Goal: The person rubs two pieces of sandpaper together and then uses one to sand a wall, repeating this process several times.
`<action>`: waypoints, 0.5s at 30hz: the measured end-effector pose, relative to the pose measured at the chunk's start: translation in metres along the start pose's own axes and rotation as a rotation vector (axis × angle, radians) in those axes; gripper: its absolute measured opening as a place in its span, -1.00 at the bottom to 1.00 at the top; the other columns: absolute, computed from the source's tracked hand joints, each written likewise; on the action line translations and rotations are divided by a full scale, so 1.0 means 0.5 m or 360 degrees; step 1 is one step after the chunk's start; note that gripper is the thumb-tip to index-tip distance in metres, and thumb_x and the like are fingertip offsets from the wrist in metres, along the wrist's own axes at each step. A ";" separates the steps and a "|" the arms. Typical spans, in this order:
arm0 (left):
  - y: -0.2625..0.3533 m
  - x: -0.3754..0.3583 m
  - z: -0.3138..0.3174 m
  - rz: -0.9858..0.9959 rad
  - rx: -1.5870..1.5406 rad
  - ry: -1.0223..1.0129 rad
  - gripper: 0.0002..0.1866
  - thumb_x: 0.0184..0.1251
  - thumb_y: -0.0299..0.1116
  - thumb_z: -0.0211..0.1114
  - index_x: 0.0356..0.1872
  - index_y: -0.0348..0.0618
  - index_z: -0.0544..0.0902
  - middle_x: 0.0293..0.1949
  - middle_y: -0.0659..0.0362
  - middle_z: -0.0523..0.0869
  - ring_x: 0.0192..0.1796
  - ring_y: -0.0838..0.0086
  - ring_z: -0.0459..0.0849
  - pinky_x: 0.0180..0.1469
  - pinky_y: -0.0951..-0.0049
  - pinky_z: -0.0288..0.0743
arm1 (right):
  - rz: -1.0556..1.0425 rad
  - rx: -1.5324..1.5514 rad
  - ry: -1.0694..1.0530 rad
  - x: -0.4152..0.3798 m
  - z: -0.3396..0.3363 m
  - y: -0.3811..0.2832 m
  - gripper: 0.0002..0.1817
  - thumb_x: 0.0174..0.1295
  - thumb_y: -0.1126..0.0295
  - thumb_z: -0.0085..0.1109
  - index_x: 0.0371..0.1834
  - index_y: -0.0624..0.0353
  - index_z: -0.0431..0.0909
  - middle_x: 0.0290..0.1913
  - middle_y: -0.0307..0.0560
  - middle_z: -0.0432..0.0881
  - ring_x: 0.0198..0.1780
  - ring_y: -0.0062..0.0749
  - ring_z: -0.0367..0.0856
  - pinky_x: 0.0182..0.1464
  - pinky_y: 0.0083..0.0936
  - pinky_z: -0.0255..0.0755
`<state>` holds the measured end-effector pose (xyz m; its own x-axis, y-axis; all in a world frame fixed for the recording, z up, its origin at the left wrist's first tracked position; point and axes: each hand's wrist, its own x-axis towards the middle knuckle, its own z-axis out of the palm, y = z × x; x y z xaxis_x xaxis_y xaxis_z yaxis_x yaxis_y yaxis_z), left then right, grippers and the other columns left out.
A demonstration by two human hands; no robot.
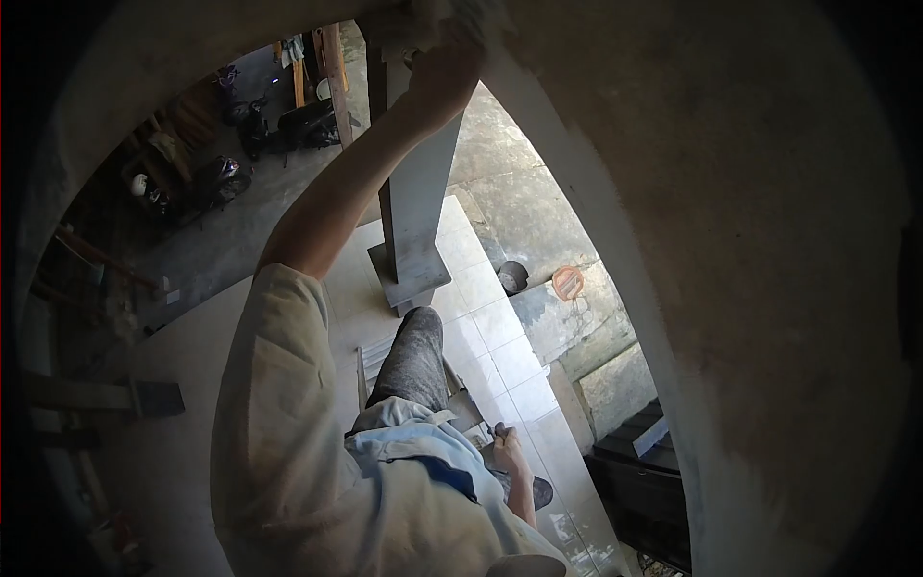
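Note:
My left hand (pixel 445 85) is raised at the top of the view, close to the underside of the pale plastered arch (pixel 596 192). Its fingers are closed, and a small dark round end shows beside them. The rest of what it grips is hidden in shade and blur. Low on the right, my right hand (pixel 511 454) is closed around the dark handle of a putty knife (pixel 465 410) with a broad grey blade. It is held beside my knee, above the floor tiles.
A grey square column (pixel 420 207) with a stepped base stands ahead. Part of a metal ladder (pixel 362 377) shows by my legs. White tiles (pixel 524 370) cover the raised floor. Beyond are a dark bucket (pixel 512 277), a round reddish item (pixel 568 283) and parked motorbikes (pixel 308 125).

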<state>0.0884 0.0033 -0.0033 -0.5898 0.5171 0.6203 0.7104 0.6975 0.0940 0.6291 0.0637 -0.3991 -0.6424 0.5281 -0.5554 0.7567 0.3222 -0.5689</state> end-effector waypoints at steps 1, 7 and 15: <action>0.001 -0.004 0.002 0.0029 0.0064 0.0052 -0.56 0.01 -0.58 0.29 -0.08 -0.64 0.40 -0.23 -0.17 0.53 -0.52 0.27 0.71 -0.35 -0.18 0.53 | -0.0019 0.0026 0.0027 0.000 -0.002 -0.006 -0.75 0.25 0.41 -0.10 -0.08 0.33 0.33 -0.11 0.39 0.55 0.02 0.19 0.54 0.09 -0.14 0.36; 0.073 -0.066 -0.055 0.0141 0.0240 0.0127 -0.62 0.00 -0.59 0.28 -0.15 -0.63 0.42 -0.25 -0.16 0.54 -0.43 0.22 0.73 -0.42 -0.01 0.56 | -0.0050 -0.0035 0.0047 0.010 0.013 0.000 -0.73 0.26 0.40 -0.11 -0.06 0.36 0.31 -0.11 0.47 0.53 0.02 0.31 0.52 0.09 -0.05 0.34; 0.079 -0.081 -0.023 0.0309 0.0620 0.0449 -0.38 0.02 -0.54 0.29 0.07 -0.76 0.26 -0.20 -0.15 0.51 -0.24 0.32 0.69 -0.41 -0.24 0.45 | -0.0139 0.0003 0.0132 0.000 0.014 0.010 -0.74 0.23 0.40 -0.08 -0.08 0.34 0.31 -0.19 0.42 0.55 -0.09 0.23 0.58 -0.02 -0.10 0.40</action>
<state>0.1448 0.0042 -0.0156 -0.2967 0.5387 0.7886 0.5687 0.7630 -0.3072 0.6319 0.0596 -0.4062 -0.6934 0.5612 -0.4518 0.6981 0.3683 -0.6139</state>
